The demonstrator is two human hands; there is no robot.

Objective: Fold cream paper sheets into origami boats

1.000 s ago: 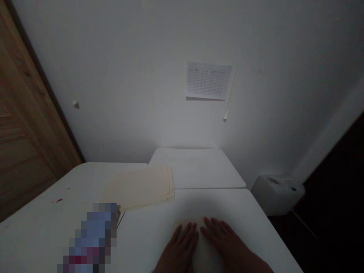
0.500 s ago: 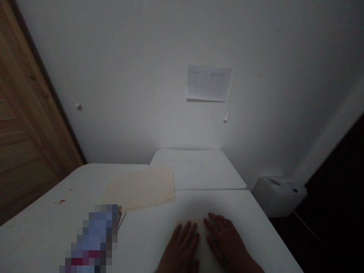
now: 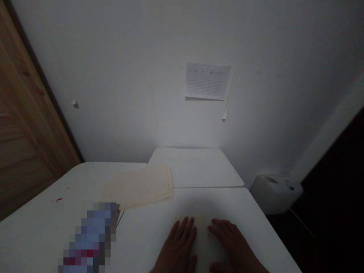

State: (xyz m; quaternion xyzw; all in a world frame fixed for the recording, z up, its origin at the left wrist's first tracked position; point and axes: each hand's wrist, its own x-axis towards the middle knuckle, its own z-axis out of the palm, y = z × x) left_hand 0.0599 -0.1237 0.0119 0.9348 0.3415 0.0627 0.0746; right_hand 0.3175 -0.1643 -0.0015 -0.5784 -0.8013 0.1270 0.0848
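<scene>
My left hand point(image 3: 178, 248) and my right hand point(image 3: 231, 248) lie flat, fingers stretched out, on a small pale cream cloth point(image 3: 202, 237) near the front of the white table point(image 3: 148, 239). The cloth shows only in the gap between the two hands and just past the fingertips; the rest is under my palms. A stack of cream folded cloths point(image 3: 139, 187) lies further back to the left, apart from both hands.
A second white table point(image 3: 196, 167) stands against the white wall. A printed sheet point(image 3: 207, 81) hangs on the wall. A wooden door point(image 3: 22, 129) is at the left, a white box-shaped thing point(image 3: 275, 191) on the floor at the right. A blurred object point(image 3: 88, 239) lies at front left.
My hands have drawn a little apart across the cloth, the right one moving to the right, so more cream cloth shows between them.
</scene>
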